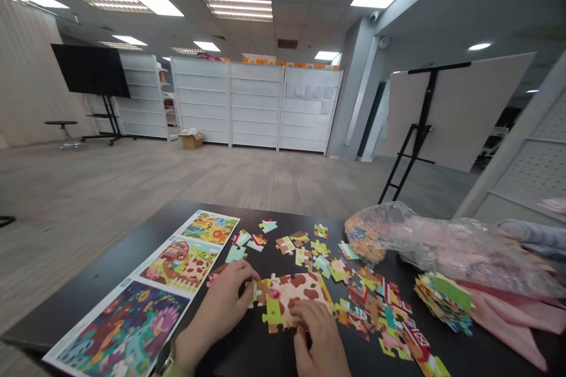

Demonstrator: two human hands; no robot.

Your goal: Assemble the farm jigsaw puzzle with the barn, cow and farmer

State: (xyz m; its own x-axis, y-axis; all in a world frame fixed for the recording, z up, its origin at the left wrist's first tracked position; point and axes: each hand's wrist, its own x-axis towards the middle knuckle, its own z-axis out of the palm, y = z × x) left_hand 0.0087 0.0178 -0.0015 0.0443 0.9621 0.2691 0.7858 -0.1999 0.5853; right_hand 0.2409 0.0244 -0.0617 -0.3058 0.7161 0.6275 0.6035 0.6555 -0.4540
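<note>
My left hand [216, 312] rests curled at the left end of a partly joined jigsaw section [296, 297] with a brown-and-cream cow pattern. My right hand [316, 336] lies over the lower edge of that section, fingertips on its pieces. Whether either hand grips a piece is hidden by the fingers. Loose jigsaw pieces [367, 294] are scattered on the black table [110, 247] above and to the right of my right hand. Left of my left hand lies a long printed picture sheet [132, 300] with several cartoon scenes.
A stack of jigsaw pieces [444, 300] sits on pink cloth [508, 318] at the right. Behind it lies a clear plastic bag [420, 241] holding more pieces. Beyond the table's far edge are a grey floor, white shelving [254, 106] and a black easel with a board [460, 112].
</note>
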